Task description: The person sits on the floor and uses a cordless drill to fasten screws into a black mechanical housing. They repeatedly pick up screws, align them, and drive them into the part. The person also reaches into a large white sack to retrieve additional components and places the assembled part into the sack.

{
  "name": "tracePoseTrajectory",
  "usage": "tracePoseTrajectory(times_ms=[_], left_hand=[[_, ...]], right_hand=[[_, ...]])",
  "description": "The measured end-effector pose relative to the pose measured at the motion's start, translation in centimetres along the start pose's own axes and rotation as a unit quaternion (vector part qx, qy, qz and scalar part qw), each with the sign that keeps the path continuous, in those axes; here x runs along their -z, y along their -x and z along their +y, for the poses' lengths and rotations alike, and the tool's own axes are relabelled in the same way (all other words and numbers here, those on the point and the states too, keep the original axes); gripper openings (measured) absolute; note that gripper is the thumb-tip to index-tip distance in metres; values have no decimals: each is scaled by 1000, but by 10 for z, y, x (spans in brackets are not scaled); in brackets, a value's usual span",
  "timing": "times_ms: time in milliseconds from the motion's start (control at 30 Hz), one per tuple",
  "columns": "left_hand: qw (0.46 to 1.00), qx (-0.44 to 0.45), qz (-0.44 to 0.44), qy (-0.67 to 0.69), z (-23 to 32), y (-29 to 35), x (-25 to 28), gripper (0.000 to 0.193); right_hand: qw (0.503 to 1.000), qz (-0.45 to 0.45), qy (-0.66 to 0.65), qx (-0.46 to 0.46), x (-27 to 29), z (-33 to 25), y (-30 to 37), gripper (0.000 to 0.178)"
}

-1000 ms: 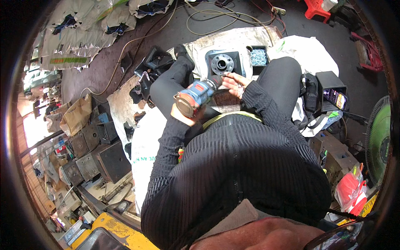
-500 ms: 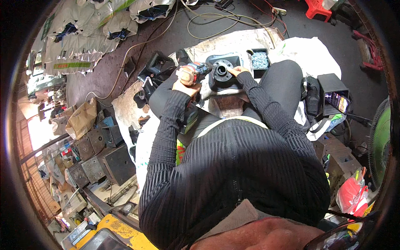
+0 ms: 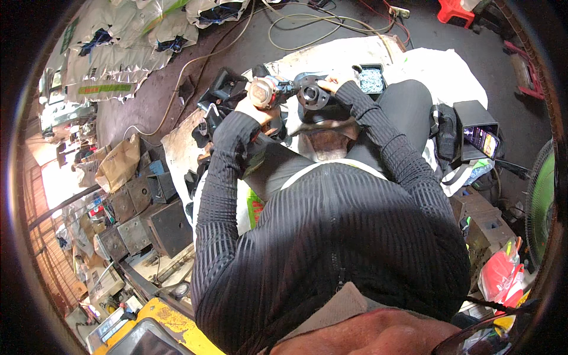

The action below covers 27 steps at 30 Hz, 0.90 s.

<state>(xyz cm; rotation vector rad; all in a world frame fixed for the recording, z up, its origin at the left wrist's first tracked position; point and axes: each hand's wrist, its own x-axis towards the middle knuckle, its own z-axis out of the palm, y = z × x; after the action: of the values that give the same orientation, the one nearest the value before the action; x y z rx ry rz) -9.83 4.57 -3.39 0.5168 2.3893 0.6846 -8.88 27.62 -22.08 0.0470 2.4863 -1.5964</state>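
My left hand [image 3: 254, 110] is wrapped round the grip of a cordless drill [image 3: 261, 93] with an orange-brown rear end. The drill's front end points right, at the rim of a round black flanged part [image 3: 307, 99] with a central bore and several holes. Whether the tip touches that rim, I cannot tell. My right hand [image 3: 331, 84] grips the flanged part by its right edge, holding it tilted above a dark block [image 3: 325, 113] between my knees. Right of that hand stands a black tray [image 3: 381, 90] holding many small bluish-silver pieces, probably screws.
Black moulded parts [image 3: 223, 86] lie beyond my left knee. A lit phone [image 3: 486, 142] stands in a dark box at the right, near a green fan [image 3: 541, 201]. Cables [image 3: 296, 44] cross the floor ahead. Metal blocks [image 3: 168, 231] are at the left.
The flanged part has tilted and shifted slightly left with my right hand. My left hand and the drill have moved a little left, and the drill has turned.
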Motion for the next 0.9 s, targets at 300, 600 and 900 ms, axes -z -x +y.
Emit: tracePoseTrajectory(times_ms=[300, 600, 900], left_hand=[[993, 109, 3, 54, -37, -32, -17, 57], [995, 48, -41, -83, -72, -50, -24, 62], [993, 13, 29, 113, -50, -42, -22, 53]], right_hand=[[997, 43, 64, -12, -4, -2, -7, 40], [995, -35, 35, -91, -20, 21, -9, 47], [998, 27, 30, -42, -34, 39, -21, 45]])
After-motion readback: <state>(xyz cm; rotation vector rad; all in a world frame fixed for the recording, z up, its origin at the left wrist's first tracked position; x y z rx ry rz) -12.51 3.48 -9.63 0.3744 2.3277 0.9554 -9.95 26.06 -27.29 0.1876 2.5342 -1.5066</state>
